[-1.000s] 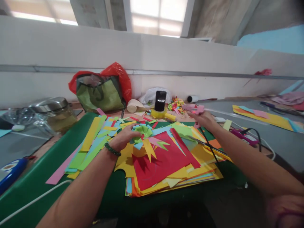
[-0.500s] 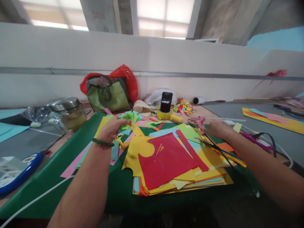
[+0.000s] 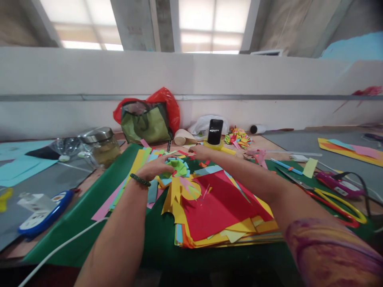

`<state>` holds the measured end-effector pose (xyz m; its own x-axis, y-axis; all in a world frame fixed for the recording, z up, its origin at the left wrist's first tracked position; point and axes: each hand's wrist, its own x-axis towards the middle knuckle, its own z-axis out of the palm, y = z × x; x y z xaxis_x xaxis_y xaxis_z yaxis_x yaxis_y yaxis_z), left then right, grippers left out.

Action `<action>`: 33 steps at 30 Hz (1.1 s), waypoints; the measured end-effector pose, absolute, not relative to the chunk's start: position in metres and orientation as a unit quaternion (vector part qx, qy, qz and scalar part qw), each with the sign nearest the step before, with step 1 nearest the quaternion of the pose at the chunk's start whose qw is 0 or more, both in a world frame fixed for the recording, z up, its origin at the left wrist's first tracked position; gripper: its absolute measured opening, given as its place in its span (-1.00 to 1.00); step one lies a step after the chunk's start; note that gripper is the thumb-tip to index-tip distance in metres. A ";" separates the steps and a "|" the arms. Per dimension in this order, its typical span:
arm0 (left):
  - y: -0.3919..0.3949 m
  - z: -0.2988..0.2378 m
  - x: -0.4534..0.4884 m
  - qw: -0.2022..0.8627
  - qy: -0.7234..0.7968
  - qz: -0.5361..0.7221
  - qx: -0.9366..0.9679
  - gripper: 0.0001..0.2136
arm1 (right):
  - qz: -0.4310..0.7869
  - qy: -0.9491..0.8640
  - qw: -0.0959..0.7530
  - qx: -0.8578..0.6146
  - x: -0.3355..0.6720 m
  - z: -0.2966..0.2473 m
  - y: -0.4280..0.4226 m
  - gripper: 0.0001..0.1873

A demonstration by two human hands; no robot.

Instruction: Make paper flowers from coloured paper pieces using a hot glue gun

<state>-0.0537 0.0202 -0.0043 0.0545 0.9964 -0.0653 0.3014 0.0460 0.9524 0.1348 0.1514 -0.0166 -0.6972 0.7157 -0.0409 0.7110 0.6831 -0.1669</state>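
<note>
My left hand point(image 3: 154, 170), with a green bead bracelet on the wrist, is closed around a folded paper flower point(image 3: 177, 167) of green, blue and pink strips, with yellow spiky leaves hanging under it. My right hand point(image 3: 201, 152) reaches across the pile toward small paper scraps beside the flower; its fingers are curled, and I cannot make out what they pinch. A pink glue gun point(image 3: 256, 154) lies on the table to the right, away from both hands. Beneath my arms is a stack of coloured paper with a red sheet point(image 3: 220, 205) on top.
A black phone point(image 3: 215, 131) stands on a yellow tape roll. At the back are a red bag point(image 3: 146, 117) and a glass jar point(image 3: 100, 147). Yellow-handled scissors point(image 3: 332, 197) and a cord lie right; a blue item point(image 3: 43, 215) lies left on the green mat point(image 3: 74, 223).
My right hand has let go of the pink glue gun, left it on the table and moved left to the flower. The left hand brought the flower back over the pile.
</note>
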 end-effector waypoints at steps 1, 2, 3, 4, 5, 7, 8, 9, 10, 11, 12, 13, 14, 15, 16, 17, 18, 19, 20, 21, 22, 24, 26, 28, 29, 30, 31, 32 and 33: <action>0.020 -0.006 -0.053 0.450 0.568 0.384 0.573 -0.58 | 0.087 -0.917 0.006 -0.390 0.128 -0.021 0.156 -0.68; 0.021 -0.007 -0.052 0.451 0.567 0.381 0.574 -0.58 | 0.090 -0.915 -0.001 -0.393 0.122 -0.024 0.160 -0.67; 0.021 -0.008 -0.052 0.453 0.565 0.380 0.575 -0.57 | 0.092 -0.912 -0.004 -0.399 0.118 -0.028 0.163 -0.66; 0.021 -0.009 -0.051 0.455 0.562 0.381 0.576 -0.56 | 0.096 -0.909 -0.004 -0.405 0.115 -0.030 0.165 -0.66; 0.022 -0.010 -0.052 0.457 0.558 0.384 0.576 -0.56 | 0.100 -0.905 0.000 -0.413 0.115 -0.031 0.167 -0.66; 0.024 -0.012 -0.052 0.460 0.550 0.396 0.574 -0.56 | 0.114 -0.896 0.026 -0.428 0.118 -0.029 0.169 -0.69; 0.025 -0.013 -0.052 0.461 0.547 0.403 0.571 -0.56 | 0.123 -0.890 0.047 -0.436 0.122 -0.027 0.170 -0.72; 0.026 -0.014 -0.051 0.461 0.546 0.411 0.567 -0.57 | 0.134 -0.883 0.075 -0.444 0.127 -0.024 0.170 -0.76; 0.027 -0.015 -0.050 0.461 0.544 0.418 0.562 -0.58 | 0.147 -0.873 0.106 -0.453 0.134 -0.020 0.169 -0.80; 0.028 -0.015 -0.049 0.462 0.542 0.426 0.558 -0.60 | 0.161 -0.861 0.141 -0.461 0.142 -0.017 0.166 -0.83; 0.028 -0.016 -0.047 0.463 0.540 0.432 0.555 -0.62 | 0.179 -0.848 0.176 -0.467 0.150 -0.013 0.162 -0.83; 0.028 -0.016 -0.044 0.465 0.535 0.439 0.552 -0.65 | 0.199 -0.834 0.210 -0.470 0.158 -0.010 0.157 -0.81; 0.028 -0.016 -0.041 0.467 0.530 0.445 0.551 -0.68 | 0.221 -0.820 0.241 -0.469 0.165 -0.007 0.150 -0.78; 0.027 -0.017 -0.038 0.469 0.524 0.450 0.550 -0.69 | 0.245 -0.808 0.268 -0.464 0.171 -0.004 0.143 -0.76; 0.027 -0.018 -0.034 0.472 0.518 0.454 0.550 -0.69 | 0.266 -0.797 0.291 -0.457 0.176 -0.002 0.134 -0.75; 0.026 -0.019 -0.031 0.475 0.513 0.459 0.549 -0.68 | 0.282 -0.789 0.310 -0.448 0.179 -0.001 0.125 -0.74; 0.026 -0.021 -0.027 0.477 0.508 0.464 0.547 -0.67 | 0.299 -0.781 0.329 -0.438 0.181 0.000 0.116 -0.73; 0.027 -0.023 -0.024 0.479 0.504 0.468 0.545 -0.65 | 0.322 -0.770 0.350 -0.426 0.181 0.000 0.108 -0.72; 0.027 -0.026 -0.021 0.481 0.503 0.471 0.542 -0.65 | 0.352 -0.754 0.373 -0.411 0.180 0.000 0.100 -0.71; 0.028 -0.030 -0.018 0.481 0.503 0.475 0.538 -0.65 | 0.388 -0.733 0.393 -0.397 0.178 -0.001 0.093 -0.71; 0.030 -0.033 -0.016 0.480 0.505 0.478 0.535 -0.65 | 0.425 -0.709 0.409 -0.385 0.175 -0.002 0.088 -0.71; 0.033 -0.040 -0.012 0.474 0.511 0.484 0.529 -0.66 | 0.479 -0.672 0.423 -0.374 0.171 -0.004 0.081 -0.73; 0.036 -0.045 -0.010 0.464 0.516 0.493 0.525 -0.66 | 0.489 -0.665 0.416 -0.381 0.168 -0.006 0.079 -0.74; 0.037 -0.047 -0.009 0.455 0.517 0.501 0.524 -0.65 | 0.482 -0.671 0.411 -0.385 0.167 -0.008 0.078 -0.75; 0.036 -0.046 -0.008 0.452 0.517 0.503 0.525 -0.64 | 0.477 -0.675 0.410 -0.387 0.167 -0.008 0.078 -0.76; 0.035 -0.046 -0.007 0.451 0.515 0.504 0.527 -0.64 | 0.470 -0.679 0.410 -0.389 0.167 -0.009 0.079 -0.77; 0.034 -0.045 -0.005 0.452 0.513 0.504 0.528 -0.63 | 0.461 -0.683 0.410 -0.391 0.167 -0.010 0.079 -0.78; 0.032 -0.044 -0.004 0.452 0.512 0.504 0.529 -0.63 | 0.453 -0.686 0.411 -0.394 0.167 -0.011 0.078 -0.79; 0.031 -0.043 -0.003 0.453 0.512 0.503 0.528 -0.62 | 0.447 -0.688 0.411 -0.396 0.167 -0.012 0.078 -0.79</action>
